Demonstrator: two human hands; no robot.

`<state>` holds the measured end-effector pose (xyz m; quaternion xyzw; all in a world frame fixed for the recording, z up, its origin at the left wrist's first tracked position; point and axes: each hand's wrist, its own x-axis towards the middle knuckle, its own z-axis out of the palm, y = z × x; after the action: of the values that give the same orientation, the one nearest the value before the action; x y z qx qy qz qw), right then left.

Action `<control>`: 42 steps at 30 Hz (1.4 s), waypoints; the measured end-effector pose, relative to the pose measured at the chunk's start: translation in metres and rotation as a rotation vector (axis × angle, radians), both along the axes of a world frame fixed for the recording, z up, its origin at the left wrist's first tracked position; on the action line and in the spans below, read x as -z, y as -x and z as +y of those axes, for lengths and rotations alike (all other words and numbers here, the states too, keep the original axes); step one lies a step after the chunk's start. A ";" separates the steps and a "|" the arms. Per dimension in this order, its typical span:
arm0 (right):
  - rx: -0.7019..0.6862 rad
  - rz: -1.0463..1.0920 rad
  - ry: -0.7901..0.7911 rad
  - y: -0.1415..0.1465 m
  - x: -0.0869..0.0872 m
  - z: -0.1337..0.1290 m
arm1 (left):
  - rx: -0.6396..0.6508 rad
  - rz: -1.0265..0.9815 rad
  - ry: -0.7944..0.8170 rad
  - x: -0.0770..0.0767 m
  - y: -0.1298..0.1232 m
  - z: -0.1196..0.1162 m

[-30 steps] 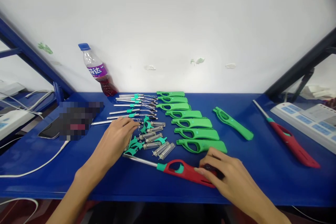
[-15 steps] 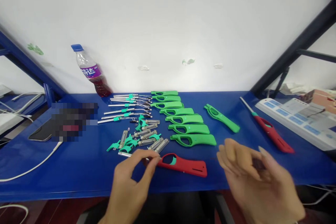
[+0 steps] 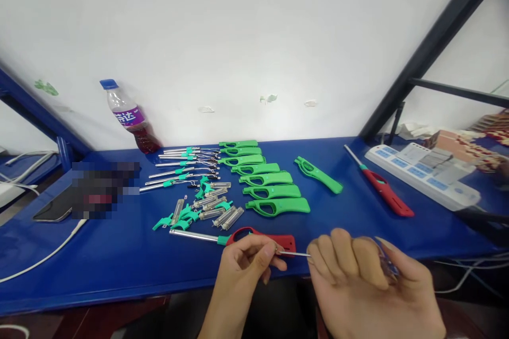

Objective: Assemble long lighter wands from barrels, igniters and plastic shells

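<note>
My right hand (image 3: 369, 275) is closed around a screwdriver, its handle mostly hidden in my fist. The thin metal shaft (image 3: 295, 254) points left from my fist. At its tip, the thumb and forefinger of my left hand (image 3: 254, 259) pinch a tiny piece, too small to make out for certain. Behind my left hand a red long-nosed lighter (image 3: 285, 241) lies on the blue table, its metal tube (image 3: 193, 235) pointing left; my hand covers part of its body. Just beyond it lie clear fuel tanks (image 3: 231, 218) and teal triggers (image 3: 189, 215).
Several green lighter shells (image 3: 292, 205) lie in a column, with metal lighter tubes (image 3: 159, 174) and wires left of them. Another red lighter (image 3: 387, 192) and a white power strip (image 3: 421, 174) are at right. A drink bottle (image 3: 131, 119) and phone (image 3: 58, 206) are at left.
My left hand has left the red lighter's front end and moved right to the screwdriver's tip. The shaft now shows between my hands. The view has shifted to the right.
</note>
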<state>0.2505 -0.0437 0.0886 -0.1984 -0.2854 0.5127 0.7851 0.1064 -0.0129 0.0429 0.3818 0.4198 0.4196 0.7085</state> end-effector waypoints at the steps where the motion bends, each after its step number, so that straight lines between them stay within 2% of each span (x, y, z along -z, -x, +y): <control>1: 0.003 -0.002 -0.002 0.000 0.000 -0.001 | 0.007 -0.027 0.024 0.001 -0.001 -0.001; 11: 0.036 0.015 -0.046 0.005 -0.007 -0.006 | -0.001 -0.286 0.223 0.022 -0.006 -0.010; 21: 0.032 -0.055 -0.113 0.016 -0.011 -0.018 | -0.039 -0.397 0.233 0.021 -0.001 -0.018; 30: 0.039 -0.039 -0.109 0.019 -0.010 -0.020 | -0.063 -0.449 0.247 0.020 -0.002 -0.024; 42: -0.004 -0.010 -0.074 0.013 -0.001 -0.014 | -0.109 -0.400 0.218 0.013 -0.008 -0.021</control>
<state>0.2373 -0.0575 0.0896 -0.1713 -0.3086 0.5022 0.7894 0.1143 -0.0338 0.0296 0.1891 0.3338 0.4769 0.7908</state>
